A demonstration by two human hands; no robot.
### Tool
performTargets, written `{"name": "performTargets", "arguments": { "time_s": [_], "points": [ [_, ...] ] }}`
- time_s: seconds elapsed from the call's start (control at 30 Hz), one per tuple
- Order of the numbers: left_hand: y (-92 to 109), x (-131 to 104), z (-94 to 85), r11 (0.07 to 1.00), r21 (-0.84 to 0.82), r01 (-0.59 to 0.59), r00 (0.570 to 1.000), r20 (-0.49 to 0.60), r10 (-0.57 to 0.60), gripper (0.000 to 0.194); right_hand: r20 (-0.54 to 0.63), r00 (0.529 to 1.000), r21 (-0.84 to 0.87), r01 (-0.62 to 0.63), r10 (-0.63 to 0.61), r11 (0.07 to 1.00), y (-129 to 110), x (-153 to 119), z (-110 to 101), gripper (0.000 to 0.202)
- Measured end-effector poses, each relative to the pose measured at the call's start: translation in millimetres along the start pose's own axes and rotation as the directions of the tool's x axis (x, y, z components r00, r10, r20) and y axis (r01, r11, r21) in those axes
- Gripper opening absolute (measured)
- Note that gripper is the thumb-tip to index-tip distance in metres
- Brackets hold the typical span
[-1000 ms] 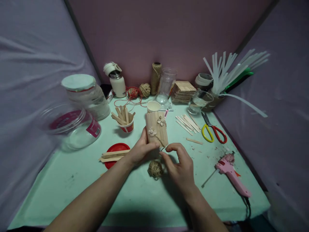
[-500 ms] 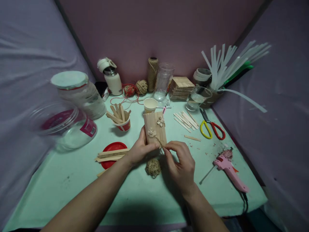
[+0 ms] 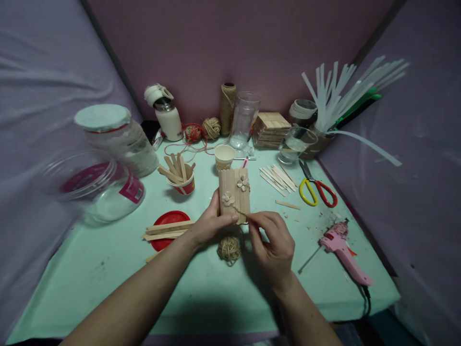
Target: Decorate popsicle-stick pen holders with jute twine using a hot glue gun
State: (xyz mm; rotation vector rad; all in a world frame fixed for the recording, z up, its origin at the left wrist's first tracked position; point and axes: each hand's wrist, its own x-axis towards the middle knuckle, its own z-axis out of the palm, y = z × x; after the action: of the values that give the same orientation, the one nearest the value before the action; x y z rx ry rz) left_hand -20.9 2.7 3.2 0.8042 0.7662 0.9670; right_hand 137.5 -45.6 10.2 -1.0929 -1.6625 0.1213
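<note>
My left hand (image 3: 212,222) is closed round the lower left side of a box-like piece made of wooden craft sticks (image 3: 231,185), its thumb across the front. Two small wooden flowers (image 3: 242,182) decorate that front, one upper right and one lower left. From the lower flower a length of twine (image 3: 240,212) runs to the right across the sticks. My right hand (image 3: 272,240) pinches this twine at the piece's lower right edge. Just below, a ball of twine (image 3: 228,250) rests on the table.
On the right lie a pink glue gun (image 3: 344,252), scissors (image 3: 317,187) and thin wooden strips (image 3: 278,179). To the left stand a cup of craft sticks (image 3: 183,185), a red lid (image 3: 169,218) with sticks across it, and a clear plastic tub (image 3: 108,202). Glassware (image 3: 245,117) lines the back.
My right hand has shifted slightly right, drawing the twine straighter across the front. The stick piece has moved a little right and turned more upright in my left hand.
</note>
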Motion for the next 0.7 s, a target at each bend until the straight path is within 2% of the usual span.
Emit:
{"name": "performTargets", "arguments": {
  "time_s": [0.43,0.7],
  "points": [
    [0.3,-0.3,3.2,0.998,-0.064,0.024,0.999,-0.023,-0.026,0.078,0.013,0.998,-0.028,0.061,-0.060,0.998,-1.9,0.6,1.9,0.031],
    [1.1,-2.3,6.3,0.993,-0.106,0.043,0.999,0.012,-0.042,0.077,0.037,0.996,-0.038,0.082,-0.080,0.996,-0.5,-1.2,0.0,0.034]
  ]
}}
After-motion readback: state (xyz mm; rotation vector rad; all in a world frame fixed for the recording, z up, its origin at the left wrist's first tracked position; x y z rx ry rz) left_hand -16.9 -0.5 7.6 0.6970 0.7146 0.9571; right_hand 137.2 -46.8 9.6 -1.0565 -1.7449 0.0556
